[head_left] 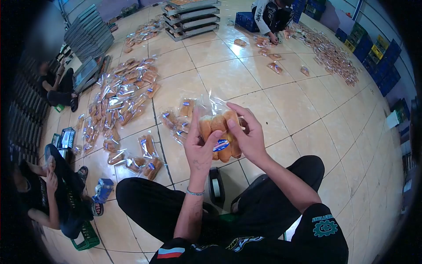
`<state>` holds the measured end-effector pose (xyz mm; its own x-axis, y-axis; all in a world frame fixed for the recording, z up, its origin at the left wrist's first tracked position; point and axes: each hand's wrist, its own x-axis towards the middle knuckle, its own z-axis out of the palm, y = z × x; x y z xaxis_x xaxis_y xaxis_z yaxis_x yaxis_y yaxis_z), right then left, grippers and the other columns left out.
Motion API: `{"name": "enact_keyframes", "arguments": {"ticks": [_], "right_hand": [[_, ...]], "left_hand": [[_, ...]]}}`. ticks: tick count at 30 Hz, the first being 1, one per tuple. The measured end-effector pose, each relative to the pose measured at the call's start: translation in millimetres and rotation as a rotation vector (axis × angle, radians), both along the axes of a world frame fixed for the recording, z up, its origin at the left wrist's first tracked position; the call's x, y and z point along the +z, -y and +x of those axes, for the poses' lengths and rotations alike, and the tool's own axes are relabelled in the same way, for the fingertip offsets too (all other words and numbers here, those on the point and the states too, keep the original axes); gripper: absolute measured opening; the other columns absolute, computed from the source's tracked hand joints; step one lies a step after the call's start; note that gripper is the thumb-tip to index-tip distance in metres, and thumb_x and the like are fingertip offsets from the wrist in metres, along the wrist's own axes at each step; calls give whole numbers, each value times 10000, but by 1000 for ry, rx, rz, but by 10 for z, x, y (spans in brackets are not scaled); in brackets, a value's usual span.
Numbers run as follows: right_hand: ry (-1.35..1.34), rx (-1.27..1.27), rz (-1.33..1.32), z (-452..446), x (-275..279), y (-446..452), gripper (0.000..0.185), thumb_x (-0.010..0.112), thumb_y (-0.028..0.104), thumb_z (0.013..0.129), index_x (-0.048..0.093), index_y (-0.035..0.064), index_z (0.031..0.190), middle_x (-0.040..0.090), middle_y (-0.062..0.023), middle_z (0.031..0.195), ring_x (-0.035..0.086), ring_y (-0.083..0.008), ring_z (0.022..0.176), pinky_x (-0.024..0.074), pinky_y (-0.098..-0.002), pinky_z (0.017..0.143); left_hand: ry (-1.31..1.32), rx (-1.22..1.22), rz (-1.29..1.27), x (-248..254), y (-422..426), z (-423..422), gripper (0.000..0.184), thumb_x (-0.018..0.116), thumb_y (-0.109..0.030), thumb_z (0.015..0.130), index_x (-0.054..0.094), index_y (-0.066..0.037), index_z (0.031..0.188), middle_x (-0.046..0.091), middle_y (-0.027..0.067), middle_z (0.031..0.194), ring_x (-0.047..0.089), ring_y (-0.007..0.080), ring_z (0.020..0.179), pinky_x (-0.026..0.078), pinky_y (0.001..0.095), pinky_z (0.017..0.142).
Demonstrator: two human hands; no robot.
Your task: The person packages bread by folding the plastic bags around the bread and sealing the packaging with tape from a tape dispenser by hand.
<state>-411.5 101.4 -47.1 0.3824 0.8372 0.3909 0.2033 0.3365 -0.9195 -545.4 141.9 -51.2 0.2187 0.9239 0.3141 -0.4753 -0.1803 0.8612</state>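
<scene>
Between my two hands is a clear plastic bag of bread rolls (218, 125) with a blue and white label, held up above the tiled floor. My left hand (200, 143) grips its left side, thumb across the front. On the right side my right hand (248, 134) holds it, thumb near the upper front. The clear top of the bag sticks up above the rolls. Below the bag, a black tape dispenser (216, 187) stands on the floor between my legs. Several bagged breads (176, 123) lie just left of my left hand.
A large pile of bagged bread (121, 97) covers the floor at left. Two people sit at the left, another crouches at the back beside a blue crate (246, 21). Stacked trays (191, 20) stand at the back, small packets (329, 53) lie at the right.
</scene>
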Motion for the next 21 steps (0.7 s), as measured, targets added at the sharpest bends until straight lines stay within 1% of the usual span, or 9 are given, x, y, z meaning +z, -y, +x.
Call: {"name": "enact_keyframes", "arguments": {"ticks": [2, 6, 8, 9, 11, 13, 16, 18, 21], "right_hand": [[-98, 30, -28, 24, -17, 23, 393, 702, 158, 934, 612, 52, 1302, 600, -58, 1027, 582, -105, 891, 486, -231, 736], [-253, 121, 18, 54, 1, 36, 279, 712, 156, 930, 664, 50, 1183, 591, -17, 960, 568, -79, 883, 466, -223, 733], [-173, 127, -1, 108, -35, 59, 244, 713, 153, 931, 680, 40, 1144, 584, -13, 939, 564, -76, 879, 455, -225, 739], [-90, 138, -17, 124, -50, 66, 212, 714, 151, 932, 696, 30, 1104, 577, -10, 919, 560, -72, 875, 444, -227, 744], [-88, 149, -36, 114, -36, 73, 193, 713, 145, 933, 703, 20, 1080, 566, -7, 904, 554, -69, 872, 437, -229, 753], [-81, 164, -59, 75, -11, 80, 177, 712, 138, 934, 710, 11, 1056, 555, -4, 890, 548, -66, 870, 429, -231, 761], [-276, 208, 23, -3, 43, 62, 197, 706, 134, 938, 710, -6, 1077, 588, -22, 910, 557, -71, 865, 437, -226, 743], [-374, 253, -117, -5, 72, 83, 191, 703, 117, 938, 719, -21, 1070, 637, -49, 967, 579, -71, 832, 444, -214, 698], [-219, 163, 71, -34, 41, 75, 185, 704, 106, 938, 727, -39, 1051, 669, -71, 1018, 595, -68, 785, 449, -201, 656]], "left_hand": [[-38, -62, -27, -77, -1, -22, 648, 698, 38, 880, 442, 0, 1474, 623, 107, 1258, 624, 165, 1090, 519, 279, 921], [-129, -88, 122, -120, -22, -116, 450, 714, 9, 881, 594, 23, 1315, 635, 97, 1233, 625, 147, 1070, 517, 274, 904], [-80, -10, 187, -123, -38, -129, 290, 729, -14, 880, 670, 29, 1161, 659, 93, 1166, 628, 135, 1042, 502, 264, 902], [-85, -12, 185, -103, -17, -130, 290, 729, -14, 880, 670, 29, 1161, 659, 93, 1166, 628, 135, 1042, 502, 264, 902], [-108, 78, -71, 25, 59, -123, 176, 723, -6, 883, 708, 32, 1054, 688, 89, 1063, 635, 132, 1001, 486, 260, 909], [-18, 81, -94, 54, 95, -98, 164, 715, 1, 885, 715, 39, 1045, 699, 92, 1040, 641, 135, 987, 484, 257, 911], [120, 62, -158, 118, 81, -83, 178, 699, 16, 890, 717, 55, 1063, 715, 101, 1023, 652, 139, 965, 488, 256, 907], [163, 39, -205, 120, 69, -105, 204, 691, 22, 892, 713, 64, 1090, 720, 108, 1030, 657, 140, 957, 495, 257, 903], [130, -22, -248, 94, 49, -163, 243, 683, 28, 894, 700, 70, 1133, 721, 124, 1053, 664, 153, 969, 505, 270, 909]]}}
